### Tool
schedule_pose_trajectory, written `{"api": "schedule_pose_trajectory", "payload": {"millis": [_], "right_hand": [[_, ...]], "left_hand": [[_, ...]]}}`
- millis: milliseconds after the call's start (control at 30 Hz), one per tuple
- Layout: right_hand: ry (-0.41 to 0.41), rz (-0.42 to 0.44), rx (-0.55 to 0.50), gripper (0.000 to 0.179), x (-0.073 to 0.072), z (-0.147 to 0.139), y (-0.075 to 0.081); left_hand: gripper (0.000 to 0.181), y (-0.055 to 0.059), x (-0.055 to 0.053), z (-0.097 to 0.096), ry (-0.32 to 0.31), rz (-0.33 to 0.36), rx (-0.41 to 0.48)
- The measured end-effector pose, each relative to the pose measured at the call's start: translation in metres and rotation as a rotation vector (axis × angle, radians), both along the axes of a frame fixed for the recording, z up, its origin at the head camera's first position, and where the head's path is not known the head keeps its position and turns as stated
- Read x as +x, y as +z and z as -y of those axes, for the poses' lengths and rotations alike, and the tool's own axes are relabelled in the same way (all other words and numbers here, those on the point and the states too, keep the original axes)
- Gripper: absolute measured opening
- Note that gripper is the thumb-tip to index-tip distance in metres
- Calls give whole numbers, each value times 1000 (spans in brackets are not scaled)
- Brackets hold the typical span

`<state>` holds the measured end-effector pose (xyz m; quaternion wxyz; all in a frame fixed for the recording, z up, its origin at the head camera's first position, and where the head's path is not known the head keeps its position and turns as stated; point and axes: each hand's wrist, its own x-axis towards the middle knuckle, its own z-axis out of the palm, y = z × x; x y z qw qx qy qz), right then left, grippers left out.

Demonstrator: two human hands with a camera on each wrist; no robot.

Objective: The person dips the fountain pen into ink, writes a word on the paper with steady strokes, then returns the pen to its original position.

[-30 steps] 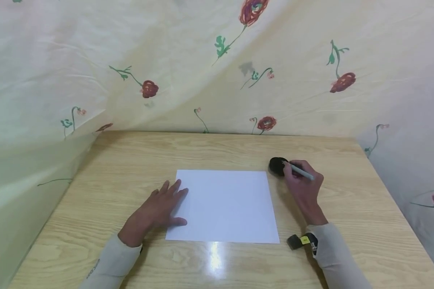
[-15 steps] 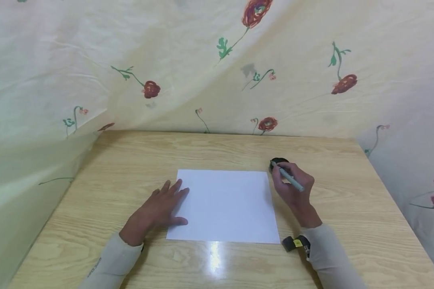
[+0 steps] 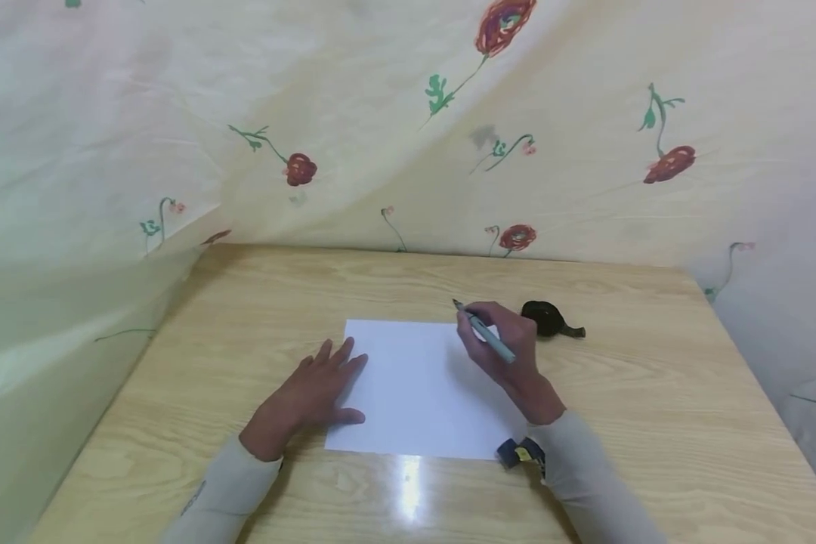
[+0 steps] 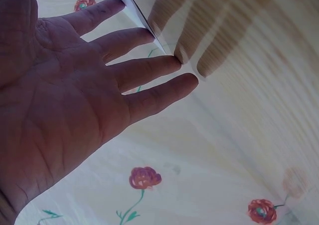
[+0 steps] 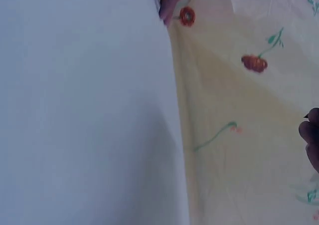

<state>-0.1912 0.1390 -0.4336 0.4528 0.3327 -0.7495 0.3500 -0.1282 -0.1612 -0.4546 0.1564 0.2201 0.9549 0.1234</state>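
Note:
A blank white sheet of paper [image 3: 408,385] lies on the wood-grain table. My left hand [image 3: 316,393] rests on its left edge with the fingers spread, and in the left wrist view the fingertips [image 4: 187,83] are right at the sheet's edge. Above the sheet's far right corner, my right hand [image 3: 499,347] pinches a grey pen [image 3: 486,338] between thumb and fingers, its dark tip pointing up and left. Only the fingers of the right hand [image 5: 310,135] show at the margin of the right wrist view, beside the paper [image 5: 89,105].
A rounded black thing with a short stem [image 3: 546,318] lies on the table [image 3: 653,393] just right of my right hand. A small black wrist camera [image 3: 510,453] sits at the right cuff. Flower-printed cloth [image 3: 381,136] hangs behind and at both sides.
My right hand has moved left with the pen, from over the black thing to above the paper's far right corner, uncovering the black thing. The left hand stays on the paper.

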Motion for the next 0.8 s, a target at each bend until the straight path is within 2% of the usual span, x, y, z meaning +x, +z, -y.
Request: {"api": "schedule_pose_trajectory", "payload": {"millis": [200,400,533,667,800], "right_hand": [[74,54,3,15,-1,36,2],[162,160,-3,11,-5,65,-4],[216,302,24,8,-5,80,-12],[196,485,92,7,-4,92,-18],[163,625,165,5,-4,98,-25]], "left_hand": [[90,2,-3,1,-8,6,-3],[91,1,-6,0,-17,-11,-47],[91,0,-7,-1,-21,-20,-60],[91,-1,-7,0,-13,-24,-65],[91,-1,-6,1,-12,-27,-71]]}}
